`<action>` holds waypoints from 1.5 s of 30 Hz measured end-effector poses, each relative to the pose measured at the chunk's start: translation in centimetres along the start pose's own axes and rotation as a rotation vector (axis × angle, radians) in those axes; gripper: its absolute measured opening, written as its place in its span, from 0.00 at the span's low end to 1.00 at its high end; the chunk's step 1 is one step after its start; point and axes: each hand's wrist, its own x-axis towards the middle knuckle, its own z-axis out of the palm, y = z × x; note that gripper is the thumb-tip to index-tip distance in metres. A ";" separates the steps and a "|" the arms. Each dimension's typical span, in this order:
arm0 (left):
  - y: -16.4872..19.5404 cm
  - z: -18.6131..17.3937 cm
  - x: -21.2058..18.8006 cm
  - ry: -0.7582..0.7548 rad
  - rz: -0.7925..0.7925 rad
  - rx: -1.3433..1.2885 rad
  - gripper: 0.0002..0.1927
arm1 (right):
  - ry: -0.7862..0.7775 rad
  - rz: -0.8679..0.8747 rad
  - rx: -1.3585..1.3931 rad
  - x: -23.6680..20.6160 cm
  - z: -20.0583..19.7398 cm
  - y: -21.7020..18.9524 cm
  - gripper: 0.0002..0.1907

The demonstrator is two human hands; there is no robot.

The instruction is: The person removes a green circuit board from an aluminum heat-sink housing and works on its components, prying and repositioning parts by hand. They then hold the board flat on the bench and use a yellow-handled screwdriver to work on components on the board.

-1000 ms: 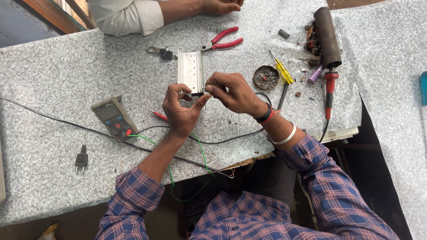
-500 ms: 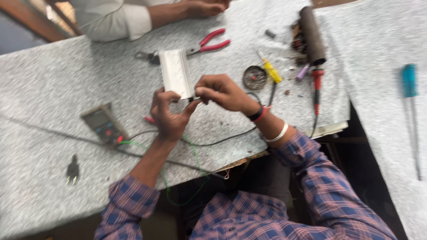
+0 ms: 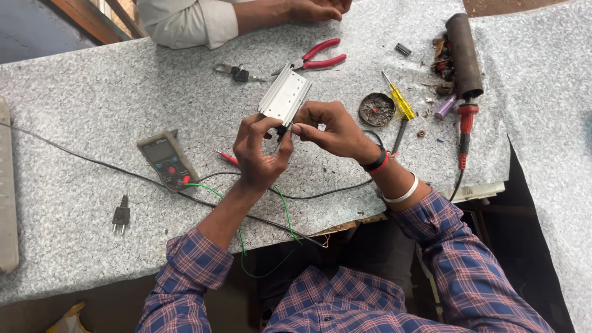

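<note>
A white ribbed metal casing (image 3: 285, 95) is tilted up off the speckled table (image 3: 92, 111), with a small dark part at its near end. My left hand (image 3: 259, 154) pinches that near end from the left. My right hand (image 3: 330, 128) pinches the same end from the right, fingertips meeting those of the left. A thin green wire (image 3: 209, 191) runs under my left wrist. Behind my left hand lies a red test probe (image 3: 227, 158).
A multimeter (image 3: 166, 159) lies left of my hands, a black plug (image 3: 121, 217) near the front edge. Red pliers (image 3: 322, 54), keys (image 3: 234, 72), a yellow screwdriver (image 3: 398, 102), a round tin (image 3: 377, 109), a soldering iron (image 3: 464, 132) and a brown tube (image 3: 464, 54) lie beyond. Another person's arm (image 3: 234, 18) rests at the far edge.
The casing has been lifted and tilted toward the upper right, and both hands have closed more tightly on its near end. The camera view has shifted.
</note>
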 end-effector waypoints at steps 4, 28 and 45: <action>0.4 -2.2 0.1 -0.015 -0.015 0.001 0.23 | 0.040 -0.002 -0.093 0.4 1.6 -0.6 0.11; 0.4 -2.2 -1.3 -0.042 -0.191 -0.035 0.17 | 0.080 -0.182 -0.487 -0.1 2.7 -2.0 0.07; 1.8 -3.7 -3.2 0.008 -0.318 -0.159 0.10 | 0.287 -0.181 -0.453 -1.2 3.5 -2.2 0.06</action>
